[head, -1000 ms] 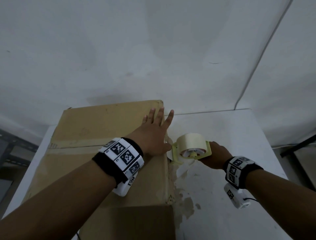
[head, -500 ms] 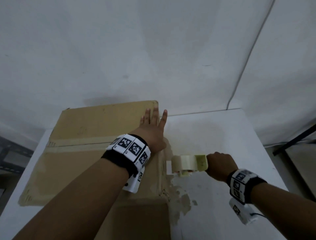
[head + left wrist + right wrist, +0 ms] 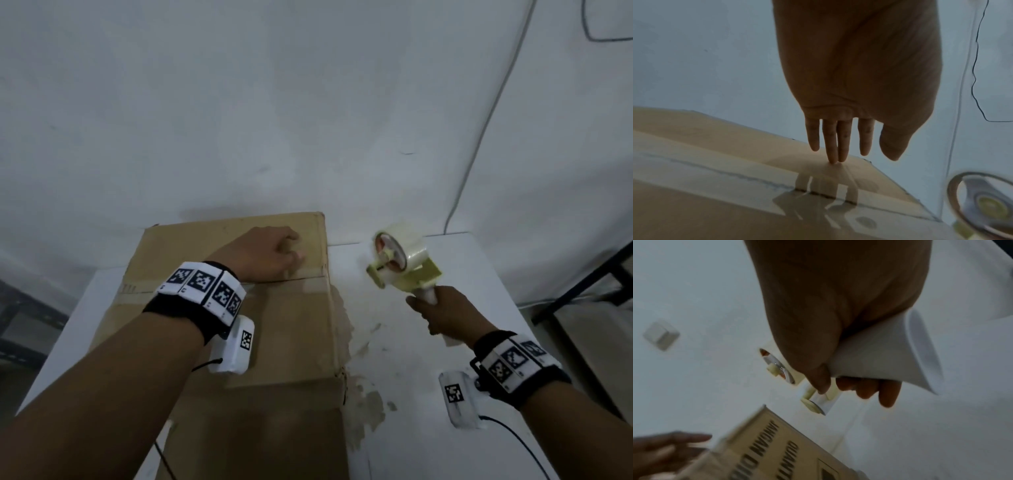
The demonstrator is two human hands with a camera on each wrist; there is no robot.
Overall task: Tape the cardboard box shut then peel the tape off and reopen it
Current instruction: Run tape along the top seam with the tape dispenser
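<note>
Right hand (image 3: 442, 315) grips the tape dispenser (image 3: 402, 262) by its smooth white handle, at three o'clock from the cardboard box (image 3: 239, 325); left hand (image 3: 263, 255) presses straight fingertips on glossy tape (image 3: 818, 193).

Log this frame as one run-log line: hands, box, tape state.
left hand: fingertips pressing tape strip on cardboard box seam | right hand: gripping tape dispenser, clear of box | flaps closed

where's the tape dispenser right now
In the head view the tape dispenser is raised over the white table, just right of the cardboard box, clear of its edge, with the right hand gripping its handle.
</note>
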